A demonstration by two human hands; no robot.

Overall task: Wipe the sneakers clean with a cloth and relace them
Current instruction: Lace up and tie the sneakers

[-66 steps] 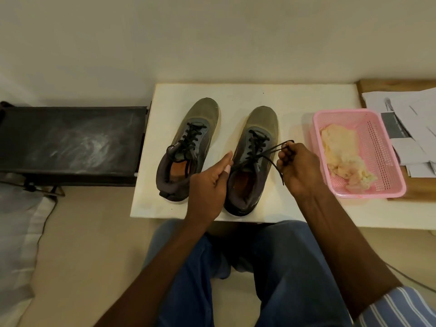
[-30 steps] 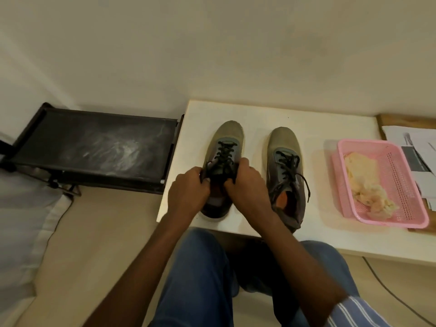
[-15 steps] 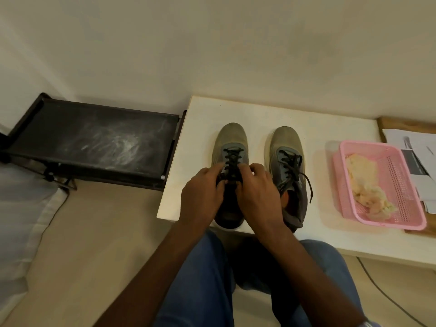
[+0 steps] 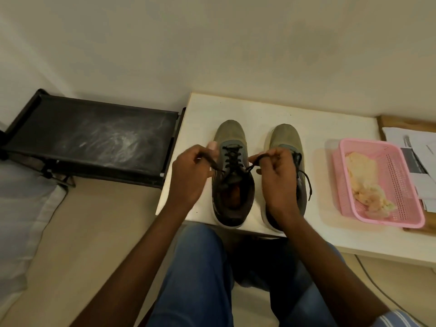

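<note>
Two olive-grey sneakers stand side by side on the white table (image 4: 330,128), toes pointing away from me. The left sneaker (image 4: 232,142) has a black lace (image 4: 232,159) threaded up its front. My left hand (image 4: 191,171) pinches one end of that lace out to the left. My right hand (image 4: 276,175) pinches the other end out to the right and covers part of the right sneaker (image 4: 285,138). A loose lace end hangs down the right sneaker's outer side. A crumpled cream cloth (image 4: 363,178) lies in the pink basket (image 4: 405,180).
The pink basket stands right of the sneakers, with papers (image 4: 417,149) on a wooden board beyond it. A black low stand (image 4: 94,135) sits left of the table. My knees in blue jeans are under the table's near edge. A cable runs along the floor at the right.
Both hands went from the right sneaker's lace to the left sneaker. They were together over its tongue and have now pulled apart, drawing the lace ends out to either side.
</note>
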